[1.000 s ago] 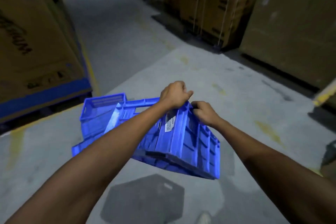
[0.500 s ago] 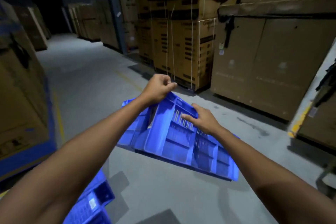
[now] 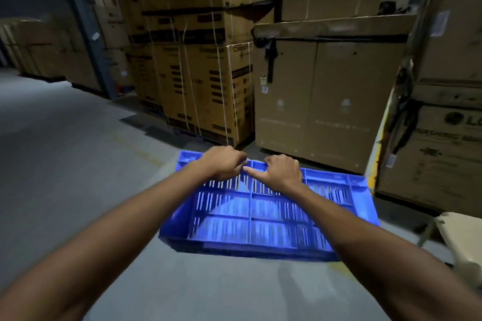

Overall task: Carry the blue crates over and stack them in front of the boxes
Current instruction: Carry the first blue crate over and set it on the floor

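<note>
Two bare forearms reach out low over the grey floor [image 3: 78, 164], and between them hangs the blue crate [image 3: 260, 219]. It is tipped so a broad ribbed face, cut with rows of narrow slots, turns up at the camera. It looks to be off the ground, its near edge lowest, a little blurred. At its far rim the left hand [image 3: 224, 163] and right hand [image 3: 283, 171] sit side by side, fingers curled over the edge, thumbs nearly meeting. Gripping one rim with both hands lets the crate hang, likely so it can be swung down flat. It's one moulded plastic piece, light-looking and empty from here. Just beyond it stand the big plain carton [image 3: 326, 101] and the strapped stack of boxes [image 3: 208, 86], which look like the drop spot. No other crates show.
</note>
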A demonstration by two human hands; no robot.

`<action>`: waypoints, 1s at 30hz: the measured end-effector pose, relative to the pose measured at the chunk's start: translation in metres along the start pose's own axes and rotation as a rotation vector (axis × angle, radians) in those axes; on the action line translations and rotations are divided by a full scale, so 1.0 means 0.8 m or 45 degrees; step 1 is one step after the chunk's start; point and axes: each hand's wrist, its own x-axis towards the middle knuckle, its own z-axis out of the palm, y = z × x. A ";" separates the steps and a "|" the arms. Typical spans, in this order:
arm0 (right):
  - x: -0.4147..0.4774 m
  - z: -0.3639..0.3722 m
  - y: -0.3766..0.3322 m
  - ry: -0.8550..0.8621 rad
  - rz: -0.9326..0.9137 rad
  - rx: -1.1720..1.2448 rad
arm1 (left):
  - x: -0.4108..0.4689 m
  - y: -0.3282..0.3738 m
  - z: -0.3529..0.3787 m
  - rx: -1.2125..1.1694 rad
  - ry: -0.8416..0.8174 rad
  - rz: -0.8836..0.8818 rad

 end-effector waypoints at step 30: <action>0.444 0.228 0.276 -0.380 0.225 -0.131 | 0.591 -0.221 0.170 -0.464 -0.254 0.264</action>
